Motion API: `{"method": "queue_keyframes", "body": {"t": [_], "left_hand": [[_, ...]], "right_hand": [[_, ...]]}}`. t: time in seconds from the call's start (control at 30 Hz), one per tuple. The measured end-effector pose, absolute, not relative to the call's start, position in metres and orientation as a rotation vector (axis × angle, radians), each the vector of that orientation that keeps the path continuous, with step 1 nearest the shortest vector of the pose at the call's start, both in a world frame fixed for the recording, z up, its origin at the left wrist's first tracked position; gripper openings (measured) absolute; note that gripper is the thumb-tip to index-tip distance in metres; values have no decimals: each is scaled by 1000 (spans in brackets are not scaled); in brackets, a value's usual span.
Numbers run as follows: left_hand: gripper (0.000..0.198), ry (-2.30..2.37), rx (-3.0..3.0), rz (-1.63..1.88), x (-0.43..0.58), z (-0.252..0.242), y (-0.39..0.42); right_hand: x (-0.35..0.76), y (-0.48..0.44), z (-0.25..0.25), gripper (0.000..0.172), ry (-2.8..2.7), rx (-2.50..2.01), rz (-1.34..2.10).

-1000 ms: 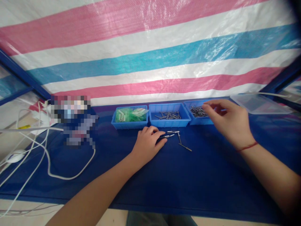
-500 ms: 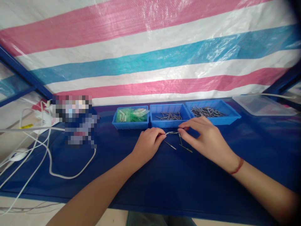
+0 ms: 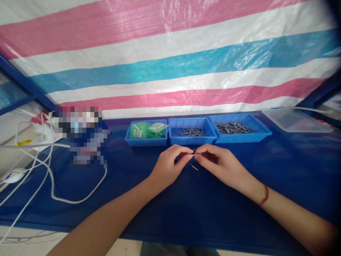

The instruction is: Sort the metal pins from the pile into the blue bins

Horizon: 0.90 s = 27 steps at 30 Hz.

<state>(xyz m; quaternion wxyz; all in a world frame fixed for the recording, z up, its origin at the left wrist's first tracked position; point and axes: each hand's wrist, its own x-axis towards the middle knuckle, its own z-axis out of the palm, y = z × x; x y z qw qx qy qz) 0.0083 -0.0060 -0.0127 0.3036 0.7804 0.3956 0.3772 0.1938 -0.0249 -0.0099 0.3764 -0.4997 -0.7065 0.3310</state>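
My left hand [image 3: 170, 161] is closed in a pinch, its thumb and forefinger on a thin metal rivet [image 3: 193, 155]. Only a short bright bit of this rivet shows between my fingertips. My right hand [image 3: 222, 163] pinches at the same spot from the other side, fingertips almost against the left ones. Whether a second rivet is in the pinch cannot be seen. Just below the fingers a loose rivet [image 3: 194, 167] lies slantwise on the blue table [image 3: 170, 209]. My right hand covers the spot where other loose rivets lay.
Behind the hands stand three blue bins: one with green packets [image 3: 149, 130], a middle bin [image 3: 191, 139] with some rivets, and a right bin [image 3: 245, 137] with many. A translucent lid [image 3: 295, 121] lies at right. White cables [image 3: 77, 202] and blurred items occupy the left.
My right hand has moved left and slightly down to meet my left hand, its pinch tightening. The loose rivets at right are now out of sight. The view has shifted slightly.
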Motion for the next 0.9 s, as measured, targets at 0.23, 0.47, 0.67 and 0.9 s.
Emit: {"method": "queue_keyframes", "body": {"t": [0.23, 0.47, 0.67, 0.9], "left_hand": [[21, 1037, 1855, 1038, 10, -11, -10], [15, 1015, 1635, 1039, 11, -8, -8], [13, 972, 1586, 1012, 12, -7, -8], [16, 968, 1651, 1006, 9, -9, -9]], "right_hand": [[191, -28, -10, 15, -1876, -1177, 815], [190, -29, -9, 18, -1853, -1137, 815], [190, -29, -11, 17, -1841, -1127, 845], [190, -28, -12, 16, -1791, -1126, 817]]}}
